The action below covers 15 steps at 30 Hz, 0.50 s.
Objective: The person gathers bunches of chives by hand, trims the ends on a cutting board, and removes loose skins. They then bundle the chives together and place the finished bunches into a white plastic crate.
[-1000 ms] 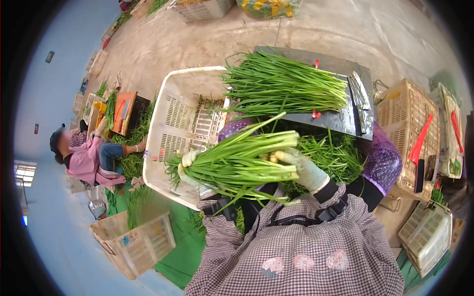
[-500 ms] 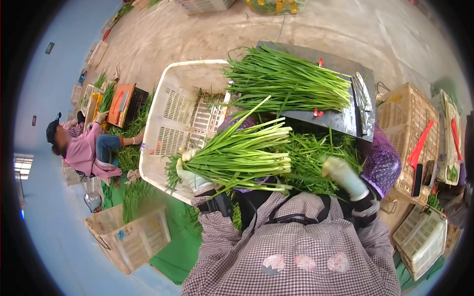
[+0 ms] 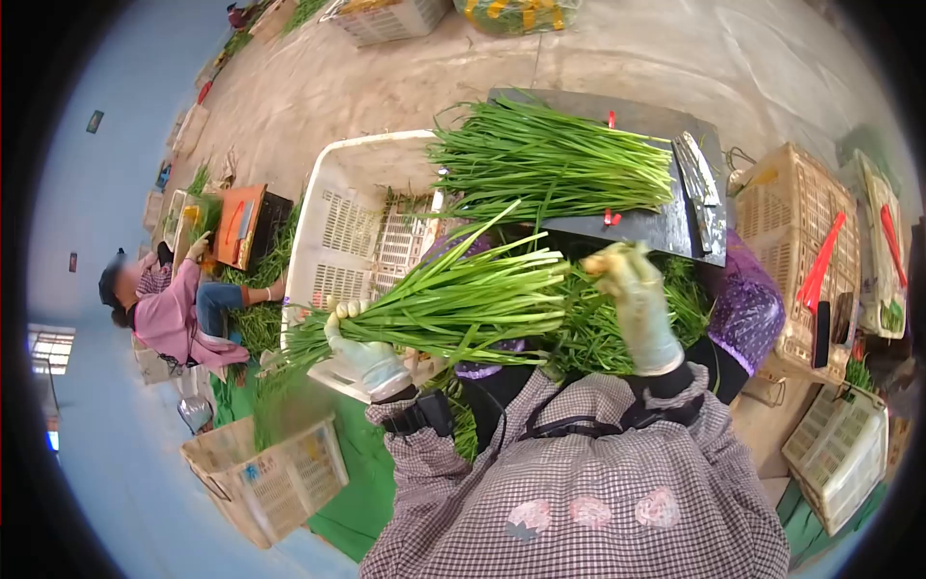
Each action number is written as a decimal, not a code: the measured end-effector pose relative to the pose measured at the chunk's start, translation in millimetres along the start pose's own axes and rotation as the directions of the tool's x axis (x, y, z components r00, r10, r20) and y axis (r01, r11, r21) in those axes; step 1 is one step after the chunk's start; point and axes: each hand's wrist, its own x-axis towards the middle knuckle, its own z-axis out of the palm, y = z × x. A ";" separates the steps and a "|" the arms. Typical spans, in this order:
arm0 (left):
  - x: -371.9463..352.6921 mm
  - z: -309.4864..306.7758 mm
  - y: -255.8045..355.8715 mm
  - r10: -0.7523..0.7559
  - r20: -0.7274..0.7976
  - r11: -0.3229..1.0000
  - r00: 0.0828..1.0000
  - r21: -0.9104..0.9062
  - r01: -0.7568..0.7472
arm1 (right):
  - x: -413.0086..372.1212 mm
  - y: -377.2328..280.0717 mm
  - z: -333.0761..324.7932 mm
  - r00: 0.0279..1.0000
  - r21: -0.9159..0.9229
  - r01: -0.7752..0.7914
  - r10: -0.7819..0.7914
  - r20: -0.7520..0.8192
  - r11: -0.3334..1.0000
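Observation:
My left hand (image 3: 365, 355), in a pale glove, is closed around the leafy part of a bunch of garlic chives (image 3: 463, 307). The bunch's pale stem ends point right. Beyond those ends my right hand (image 3: 632, 294), also gloved, is raised over loose green leaves (image 3: 590, 323) on my lap; motion smears its fingers. A larger pile of garlic chives (image 3: 559, 162) lies across a dark board (image 3: 656, 229) in front of me. Red ties (image 3: 612, 218) show at the board, and metal strips (image 3: 696, 179) lie at its right side.
A white plastic crate (image 3: 313, 207) stands left of the board. Another crate (image 3: 280, 482) sits lower left on green sheeting (image 3: 362, 482). Stacked crates (image 3: 786, 222) with a red strap (image 3: 820, 261) are at right. A co-worker in pink (image 3: 178, 309) sits at far left beside an orange board (image 3: 234, 227).
My right hand has swung up and left, closer to the stem ends. My left hand still grips the bunch, now lying more level. The view has shifted slightly.

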 end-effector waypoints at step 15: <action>-6.5 -15.1 -17.6 0.110 0.044 0.972 0.993 0.204 -0.117 | 11.6 48.1 14.0 0.877 -0.864 0.453 -0.282 0.388 0.219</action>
